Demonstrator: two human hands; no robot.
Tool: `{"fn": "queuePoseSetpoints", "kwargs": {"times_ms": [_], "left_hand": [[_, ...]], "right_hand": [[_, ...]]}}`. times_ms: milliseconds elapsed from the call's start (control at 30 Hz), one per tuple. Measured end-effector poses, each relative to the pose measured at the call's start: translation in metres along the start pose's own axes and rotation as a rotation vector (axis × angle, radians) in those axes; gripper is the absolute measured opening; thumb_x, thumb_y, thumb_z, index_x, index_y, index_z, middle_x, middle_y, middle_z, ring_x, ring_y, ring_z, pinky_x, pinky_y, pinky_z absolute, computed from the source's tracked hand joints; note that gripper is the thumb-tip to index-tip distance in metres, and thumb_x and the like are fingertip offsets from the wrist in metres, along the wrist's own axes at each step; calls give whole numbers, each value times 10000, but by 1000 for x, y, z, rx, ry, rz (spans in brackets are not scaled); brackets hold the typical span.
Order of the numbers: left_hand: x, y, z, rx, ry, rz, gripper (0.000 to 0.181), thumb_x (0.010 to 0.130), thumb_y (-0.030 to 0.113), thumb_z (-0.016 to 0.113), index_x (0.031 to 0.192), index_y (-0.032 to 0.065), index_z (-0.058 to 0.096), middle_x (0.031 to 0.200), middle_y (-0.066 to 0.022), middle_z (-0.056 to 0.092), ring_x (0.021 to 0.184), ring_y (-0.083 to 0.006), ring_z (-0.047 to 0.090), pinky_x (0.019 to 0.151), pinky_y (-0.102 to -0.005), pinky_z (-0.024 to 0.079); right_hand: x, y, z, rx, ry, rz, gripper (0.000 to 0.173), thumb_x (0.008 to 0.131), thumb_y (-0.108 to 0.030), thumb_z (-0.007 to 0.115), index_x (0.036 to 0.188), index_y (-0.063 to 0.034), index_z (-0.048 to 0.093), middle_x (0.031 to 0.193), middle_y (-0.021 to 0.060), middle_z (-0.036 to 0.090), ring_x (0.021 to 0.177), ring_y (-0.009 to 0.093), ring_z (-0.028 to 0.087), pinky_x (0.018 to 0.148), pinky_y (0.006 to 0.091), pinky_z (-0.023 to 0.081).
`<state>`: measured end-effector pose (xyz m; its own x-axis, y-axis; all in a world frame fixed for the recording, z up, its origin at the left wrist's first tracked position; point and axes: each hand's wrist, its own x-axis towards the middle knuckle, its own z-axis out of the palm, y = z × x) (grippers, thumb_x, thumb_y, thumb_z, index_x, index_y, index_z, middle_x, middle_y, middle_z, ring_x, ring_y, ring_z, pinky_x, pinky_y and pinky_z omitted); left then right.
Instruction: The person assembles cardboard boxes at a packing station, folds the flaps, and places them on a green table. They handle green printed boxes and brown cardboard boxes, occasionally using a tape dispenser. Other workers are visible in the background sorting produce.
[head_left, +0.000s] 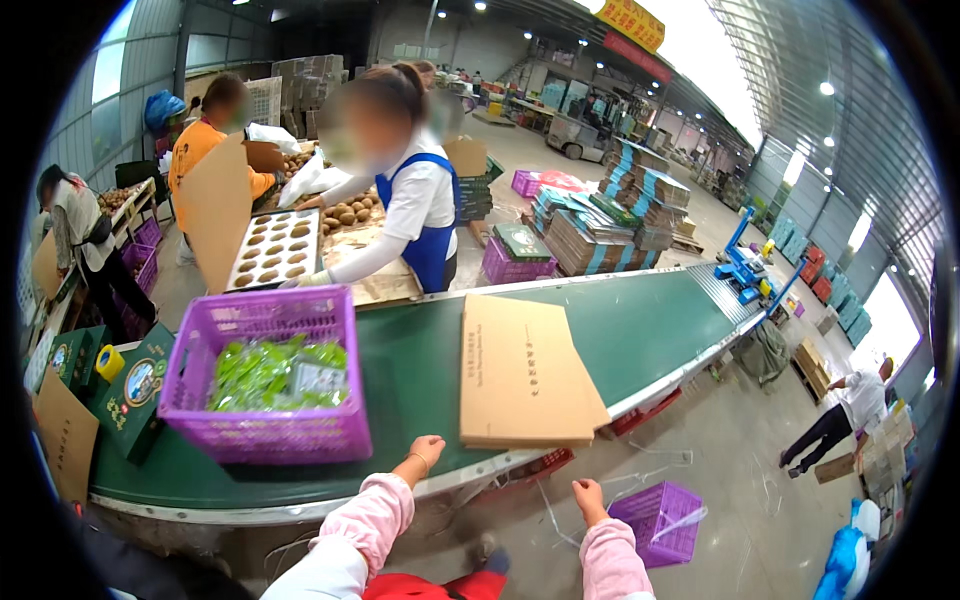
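Observation:
My left hand (427, 448) hovers over the near edge of a green conveyor belt (409, 375), its fingers loosely curled and no object visible in them. Left of it, a purple plastic crate (292, 439) on the belt holds green items in clear plastic packets (277, 375). To its right lies a stack of flat brown cardboard cartons (525, 375), skewed over one another. My right hand (589, 497) is off the belt, above the floor, with fingers bent; whether it holds anything is unclear. A second purple crate (664, 525) stands on the floor just right of it.
Across the belt, a co-worker (431, 195) handles a white tray with round hollows (276, 247) beside brown round fruit (349, 212). Dark green printed boxes (135, 397) and yellow tape (109, 363) are at the left. The belt's metal rail (442, 478) runs before me; loose straps lie on the floor.

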<state>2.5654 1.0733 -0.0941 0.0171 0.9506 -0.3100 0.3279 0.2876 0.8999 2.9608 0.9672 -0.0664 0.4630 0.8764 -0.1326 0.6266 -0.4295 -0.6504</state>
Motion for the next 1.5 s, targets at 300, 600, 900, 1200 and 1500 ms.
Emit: {"fn": "queuePoseSetpoints", "kwargs": {"times_ms": [300,600,900,1200,1500], "left_hand": [[86,53,85,217,317,-425,649,760,486,613,1190,6,535,1217,-219,557,1138,-359,530,945,-417,440],[40,76,82,365,390,-401,539,721,466,646,1032,26,649,1066,-227,628,1002,-366,603,844,-419,491],[17,136,57,11,176,-204,589,773,493,647,1040,-32,632,969,-244,648,891,-340,639,771,-395,505],[-263,82,80,-104,546,121,652,744,455,726,1197,22,548,1069,-157,646,958,-262,620,844,-345,473],[-594,-13,113,-735,1075,-207,385,789,326,735,1021,24,679,939,-30,678,825,-108,598,749,-267,486]], "right_hand": [[175,4,37,-18,-103,-30,671,728,-435,685,1166,48,525,1111,280,585,1063,416,551,898,447,443],[178,-44,-24,-126,-267,-5,628,718,-472,672,1043,62,623,1009,256,636,979,380,611,827,411,482],[206,-43,-42,62,-133,-188,528,840,-405,603,881,121,627,846,290,641,788,359,636,684,430,486],[47,34,-45,786,-535,-100,616,954,-451,419,1336,31,403,1342,209,429,1174,315,450,989,421,393],[-205,-65,28,657,-950,-235,435,959,-476,391,840,-108,589,634,-53,477,606,102,437,574,279,397]]}}
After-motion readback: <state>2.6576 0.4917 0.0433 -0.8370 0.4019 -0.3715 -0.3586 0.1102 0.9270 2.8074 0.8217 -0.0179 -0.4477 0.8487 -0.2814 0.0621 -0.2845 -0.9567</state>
